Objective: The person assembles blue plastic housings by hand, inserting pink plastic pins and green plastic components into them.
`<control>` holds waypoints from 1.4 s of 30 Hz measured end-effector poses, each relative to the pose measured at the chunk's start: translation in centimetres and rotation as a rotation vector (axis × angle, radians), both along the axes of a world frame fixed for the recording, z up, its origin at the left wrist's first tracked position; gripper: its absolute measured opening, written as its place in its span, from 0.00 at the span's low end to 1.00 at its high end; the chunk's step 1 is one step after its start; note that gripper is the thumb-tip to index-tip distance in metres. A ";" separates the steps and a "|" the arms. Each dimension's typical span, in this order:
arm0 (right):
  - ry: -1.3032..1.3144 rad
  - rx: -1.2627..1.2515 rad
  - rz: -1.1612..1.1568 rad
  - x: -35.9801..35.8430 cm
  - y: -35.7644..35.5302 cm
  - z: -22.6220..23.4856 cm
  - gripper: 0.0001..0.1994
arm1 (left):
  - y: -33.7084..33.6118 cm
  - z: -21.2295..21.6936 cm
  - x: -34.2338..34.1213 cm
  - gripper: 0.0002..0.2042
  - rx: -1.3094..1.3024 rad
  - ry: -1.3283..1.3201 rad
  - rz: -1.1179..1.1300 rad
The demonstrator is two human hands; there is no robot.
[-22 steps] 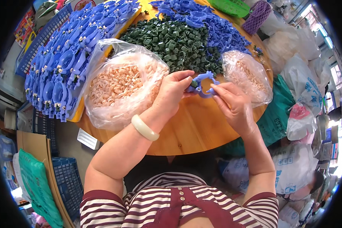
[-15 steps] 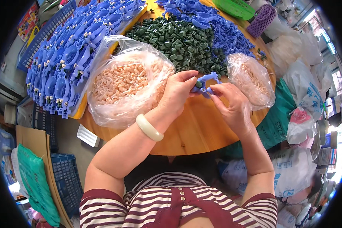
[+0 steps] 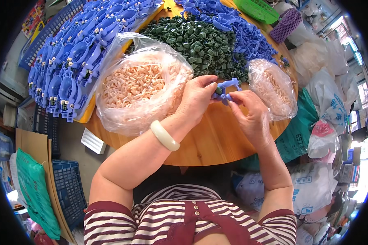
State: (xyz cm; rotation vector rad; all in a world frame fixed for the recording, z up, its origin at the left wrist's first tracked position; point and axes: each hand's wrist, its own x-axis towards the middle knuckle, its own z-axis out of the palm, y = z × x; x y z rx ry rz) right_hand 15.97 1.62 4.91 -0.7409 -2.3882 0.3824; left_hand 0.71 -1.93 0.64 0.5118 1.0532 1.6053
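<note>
- Piece of blue plastic (image 3: 234,83), small and partly hidden by fingertips, is held up just right of centre in the upper half of the frame, above the near part of the wooden table (image 3: 208,145)
- Its long axis, as far as it shows, runs left to right with a slight rise; the upper arm points to the right of the frame, its tip bending down, and a shorter lower part points toward the right fingertips
- Left hand (image 3: 197,97) pinches the left end between thumb and fingers, next to a dark green bit (image 3: 219,90) on the piece; a pale bangle (image 3: 164,136) rings that wrist
- Right hand (image 3: 252,109) is narrowed, thumb and fingers closed in at the lower right of the piece; whether it grips anything more is hidden
- Dark green pile (image 3: 192,45) lies beyond the hands at top centre, with a blue pile (image 3: 255,41) against its right side
- Large clear bag (image 3: 124,127) of pale beige bits stands left of the left hand, a smaller bag (image 3: 289,108) of similar bits just beyond the right hand
- Blue pieces in rows (image 3: 69,53) fill a yellow-edged board (image 3: 86,117) at upper left
</note>
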 end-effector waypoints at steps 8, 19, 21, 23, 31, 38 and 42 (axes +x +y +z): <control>0.045 -0.011 -0.019 -0.1 -0.1 -0.4 0.08 | -0.1 0.3 0.1 0.13 -0.023 0.023 -0.006; 0.001 0.090 0.019 -0.1 0.0 -0.7 0.09 | -0.1 0.1 0.1 0.14 -0.009 0.051 0.001; -0.024 0.139 0.031 -0.2 -0.1 -0.6 0.09 | -0.1 0.0 0.1 0.14 -0.012 0.070 0.008; -0.070 0.233 0.051 -0.2 -0.2 -0.4 0.09 | -0.1 0.0 0.2 0.14 -0.013 0.075 0.021; -0.019 0.137 0.033 -0.3 -0.4 -1.0 0.09 | -0.1 0.5 0.3 0.13 -0.062 0.067 0.026; 0.016 0.203 0.073 -0.5 0.2 -1.8 0.10 | 0.0 0.3 0.3 0.14 -0.079 0.124 0.031; 0.061 0.081 0.047 -0.4 -0.1 -1.9 0.10 | 0.2 -0.3 0.2 0.14 -0.022 0.190 0.027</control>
